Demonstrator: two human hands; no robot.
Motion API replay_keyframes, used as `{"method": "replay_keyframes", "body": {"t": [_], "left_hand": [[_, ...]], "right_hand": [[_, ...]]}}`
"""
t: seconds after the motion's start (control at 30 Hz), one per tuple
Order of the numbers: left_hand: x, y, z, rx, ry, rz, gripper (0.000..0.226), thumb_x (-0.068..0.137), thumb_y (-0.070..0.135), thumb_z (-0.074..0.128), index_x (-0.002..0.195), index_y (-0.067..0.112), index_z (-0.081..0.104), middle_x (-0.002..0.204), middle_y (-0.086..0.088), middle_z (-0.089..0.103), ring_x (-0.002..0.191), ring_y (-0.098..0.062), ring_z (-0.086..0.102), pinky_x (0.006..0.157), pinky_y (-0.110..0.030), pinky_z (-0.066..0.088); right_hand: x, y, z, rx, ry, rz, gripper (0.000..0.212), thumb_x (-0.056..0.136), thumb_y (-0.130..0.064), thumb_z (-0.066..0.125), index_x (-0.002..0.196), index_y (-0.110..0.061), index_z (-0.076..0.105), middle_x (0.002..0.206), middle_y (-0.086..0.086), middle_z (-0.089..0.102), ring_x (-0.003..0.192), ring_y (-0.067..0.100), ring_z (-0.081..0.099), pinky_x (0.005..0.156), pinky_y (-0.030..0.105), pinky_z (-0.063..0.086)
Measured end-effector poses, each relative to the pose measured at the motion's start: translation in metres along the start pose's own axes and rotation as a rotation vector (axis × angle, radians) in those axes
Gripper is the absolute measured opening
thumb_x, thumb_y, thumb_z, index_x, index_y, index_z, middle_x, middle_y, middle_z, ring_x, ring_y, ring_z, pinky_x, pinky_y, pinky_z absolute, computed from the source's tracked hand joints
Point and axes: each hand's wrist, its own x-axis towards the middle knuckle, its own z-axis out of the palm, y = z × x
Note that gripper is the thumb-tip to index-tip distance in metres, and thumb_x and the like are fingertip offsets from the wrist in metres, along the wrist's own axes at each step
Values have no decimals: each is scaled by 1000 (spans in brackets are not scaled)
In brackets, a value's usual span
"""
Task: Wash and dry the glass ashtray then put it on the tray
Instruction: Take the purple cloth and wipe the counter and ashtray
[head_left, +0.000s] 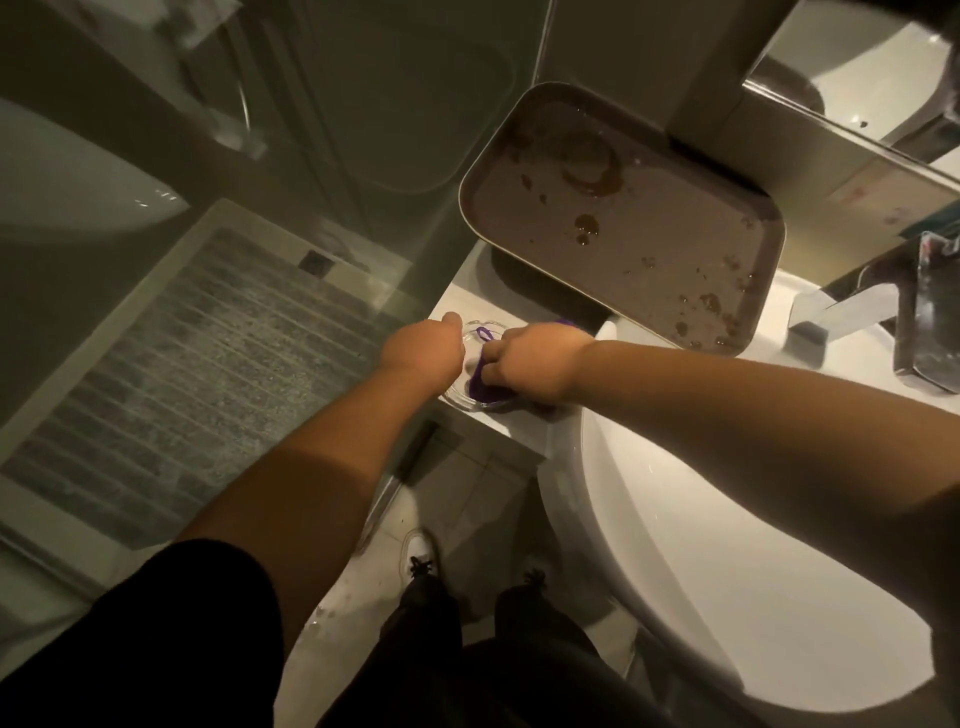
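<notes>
Our left hand pinches the glass ashtray by its rim, steadying it on the counter ledge beside the basin, while our right hand presses a bunched purple cloth into it (drying, we judge); the stained tray waits nearby.

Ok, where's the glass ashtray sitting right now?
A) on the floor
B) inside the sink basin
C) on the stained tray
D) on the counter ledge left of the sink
D: the glass ashtray rests on the counter ledge, with the purple cloth pressed into it.
</notes>
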Motion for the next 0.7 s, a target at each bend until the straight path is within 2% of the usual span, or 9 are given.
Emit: {"method": "replay_keyframes", "body": {"t": [0.1, 0.2, 0.33, 0.43, 0.5, 0.6, 0.7], "left_hand": [[-4, 2, 6, 2, 28, -25, 24, 98, 11, 37, 119, 5, 44, 109, -19, 65, 96, -38, 63, 62, -37, 37], [-5, 2, 12, -44, 54, -67, 23, 100, 14, 38, 120, 4, 44, 107, -19, 66, 95, -37, 64, 60, -36, 38], [-15, 3, 18, -182, 90, -178, 29, 102, 21, 36, 122, 3, 47, 112, -21, 66, 102, -40, 62, 67, -37, 41], [-25, -1, 24, -300, 90, -256, 35, 102, 27, 36, 123, 2, 48, 117, -23, 64, 106, -41, 61, 75, -38, 45], [-24, -7, 20, -316, 62, -214, 36, 101, 28, 36, 122, 1, 49, 119, -24, 62, 106, -41, 59, 76, -37, 44], [-12, -13, 10, -214, 51, -93, 38, 103, 33, 33, 122, 5, 49, 117, -22, 63, 104, -40, 60, 73, -37, 40], [-2, -11, 5, -87, 40, -33, 33, 104, 30, 31, 122, 6, 45, 113, -20, 64, 100, -39, 61, 67, -37, 39]], "right_hand": [[-4, -13, 3, -6, 50, 102, 51, 84, -20, 75, 131, -20, 57, 123, 6, 61, 110, 28, 60, 95, 40, 53], [-7, -31, 13, 66, 93, 227, 48, 83, -17, 76, 128, -18, 61, 123, 7, 62, 112, 26, 59, 97, 38, 50], [-4, -42, 17, 220, 141, 338, 48, 83, -12, 74, 129, -17, 59, 122, 7, 61, 110, 24, 59, 95, 35, 49], [-4, -33, 17, 216, 117, 246, 54, 81, -11, 76, 132, -20, 57, 125, 5, 59, 113, 24, 57, 96, 35, 49], [-5, -22, 16, 148, 99, 138, 60, 78, -12, 80, 132, -22, 55, 125, 3, 59, 113, 24, 57, 94, 36, 52], [-2, -4, 9, 81, 49, 45, 58, 80, -17, 79, 132, -23, 55, 129, 2, 56, 115, 25, 55, 96, 40, 52], [1, 1, 10, 111, 12, 73, 59, 81, -18, 78, 135, -23, 53, 133, 2, 53, 121, 26, 53, 100, 39, 49]]}}
